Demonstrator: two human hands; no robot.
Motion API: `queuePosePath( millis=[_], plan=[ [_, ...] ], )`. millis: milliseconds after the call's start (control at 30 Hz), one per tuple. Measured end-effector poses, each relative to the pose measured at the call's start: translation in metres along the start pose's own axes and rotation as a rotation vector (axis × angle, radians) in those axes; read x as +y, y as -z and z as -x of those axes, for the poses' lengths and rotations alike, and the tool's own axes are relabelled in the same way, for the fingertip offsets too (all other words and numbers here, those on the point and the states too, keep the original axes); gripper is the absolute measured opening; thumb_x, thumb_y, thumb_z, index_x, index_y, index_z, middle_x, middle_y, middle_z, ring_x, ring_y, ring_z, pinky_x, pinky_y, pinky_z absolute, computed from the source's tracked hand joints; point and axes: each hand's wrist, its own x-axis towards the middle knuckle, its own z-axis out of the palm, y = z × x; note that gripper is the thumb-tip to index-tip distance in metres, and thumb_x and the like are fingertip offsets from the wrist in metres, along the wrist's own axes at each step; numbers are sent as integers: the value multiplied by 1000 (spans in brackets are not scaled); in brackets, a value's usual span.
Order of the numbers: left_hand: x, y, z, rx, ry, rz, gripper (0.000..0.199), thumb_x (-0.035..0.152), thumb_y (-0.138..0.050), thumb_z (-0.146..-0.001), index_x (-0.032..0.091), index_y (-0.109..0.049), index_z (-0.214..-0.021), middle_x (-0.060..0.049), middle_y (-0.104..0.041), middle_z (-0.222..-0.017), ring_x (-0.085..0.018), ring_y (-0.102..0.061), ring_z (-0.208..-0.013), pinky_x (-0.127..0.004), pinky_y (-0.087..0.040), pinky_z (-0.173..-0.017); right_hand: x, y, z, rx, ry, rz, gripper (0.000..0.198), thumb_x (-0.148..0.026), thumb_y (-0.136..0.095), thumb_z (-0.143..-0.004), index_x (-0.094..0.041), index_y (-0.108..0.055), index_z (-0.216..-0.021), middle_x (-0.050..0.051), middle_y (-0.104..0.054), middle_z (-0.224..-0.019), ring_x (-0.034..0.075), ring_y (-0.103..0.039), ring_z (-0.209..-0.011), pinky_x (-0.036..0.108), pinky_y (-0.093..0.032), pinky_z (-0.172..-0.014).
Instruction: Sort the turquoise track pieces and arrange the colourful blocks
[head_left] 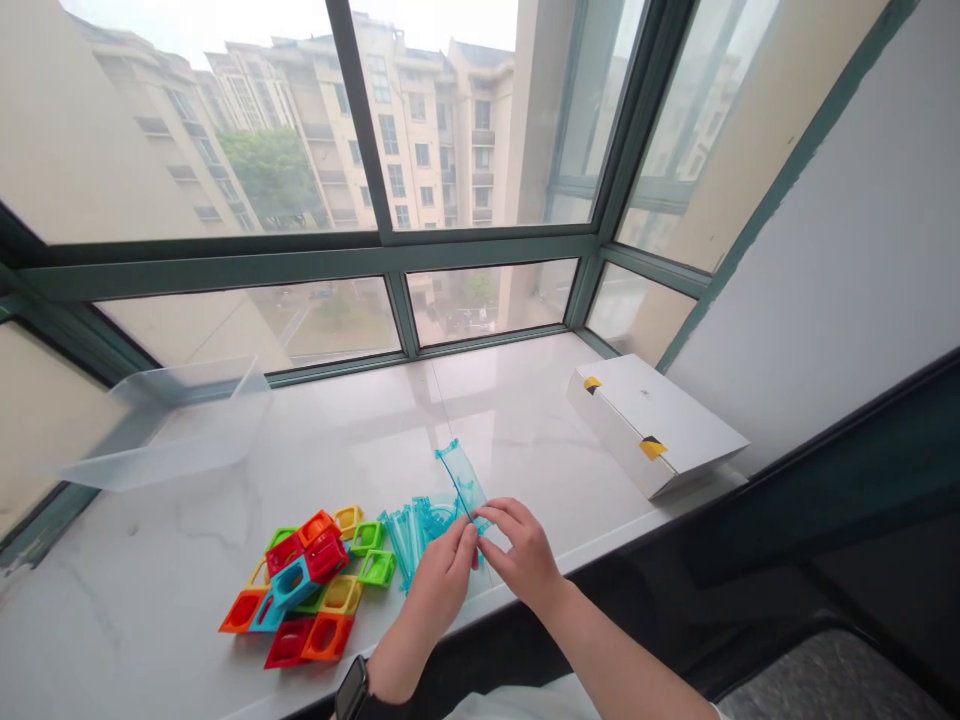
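Head view. Left hand (444, 572): bare, fingers bent, thumb and forefinger pinching the lower end of a flat, translucent light-blue plastic strip (463, 472); dark rectangular-faced wristwatch (351, 690) on the wrist. Right hand (523, 555): bare, thumb and fingertips grasping the same strip at its lower end, close beside the left fingertips. Strip: held tilted above the near edge of a white, grey-veined, glossy countertop (517, 410), upper end pointing away from the person and leaning left; a small toothed edge shows at that end.

Loose heap of translucent light-blue plastic pieces (406, 545), some long and narrow: on the countertop, just left of the strip, partly hidden by the left hand. Pile of square-framed plastic blocks (328, 555) in red, orange, yellow, green and blue, with openings in their faces: left of the heap, some stacked on others.

Clear, rectangular plastic bin (180, 462): far left, near the window. White, flat, rectangular box (667, 405) with two yellow-and-black tabs (652, 447): right side, beside the wall. Dark green window frame (300, 264): behind the countertop.
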Motion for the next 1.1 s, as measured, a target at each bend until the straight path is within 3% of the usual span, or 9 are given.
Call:
queuePosePath(
  millis=[133, 300, 500, 767, 1000, 1100],
  plan=[
    [-10, 9, 2, 73, -81, -185, 44, 49, -44, -105, 23, -69, -130, -5, -74, -88, -23, -69, -83, -36, -55, -79, 28, 8, -1, 75, -36, 57, 33, -24, -68, -94, -28, -74, -125, 9, -73, -123, 27, -70, -115, 44, -60, -102],
    [-46, 23, 7, 302, -257, -484, 34, 42, -55, -100, 26, -73, -124, -12, -73, -120, -31, -69, -111, -50, -57, -96, 98, 36, -3, 190, -173, 181, 27, -31, -64, -95, -24, -76, -119, 12, -75, -124, 29, -69, -117, 49, -59, -101],
    [-82, 24, 17, 276, -286, -624, 39, 41, -59, -99, 29, -69, -135, -12, -64, -144, -38, -57, -138, -64, -50, -112, 163, 60, -6, 206, -345, 389, 30, -33, -60, -93, -19, -76, -113, 13, -76, -123, 30, -67, -119, 50, -53, -106],
    [-86, 14, 17, 227, -304, -663, 41, 36, -61, -98, 32, -68, -139, -10, -60, -152, -39, -49, -147, -67, -46, -116, 192, 41, -25, 157, -415, 465, 31, -30, -61, -91, -19, -78, -113, 12, -75, -129, 29, -65, -118, 44, -48, -107],
    [-83, 14, 15, 209, -312, -695, 34, 32, -59, -99, 33, -72, -131, -8, -67, -144, -38, -54, -143, -69, -45, -115, 202, 29, -29, 134, -456, 530, 30, -32, -62, -91, -19, -79, -112, 13, -75, -129, 31, -60, -119, 43, -44, -102],
    [-80, 15, 15, 203, -307, -709, 30, 32, -62, -97, 35, -75, -125, -6, -71, -138, -40, -56, -141, -74, -38, -116, 203, 28, -28, 132, -455, 542, 30, -34, -61, -92, -19, -78, -111, 12, -75, -129, 31, -59, -119, 43, -43, -101]
  ],
)
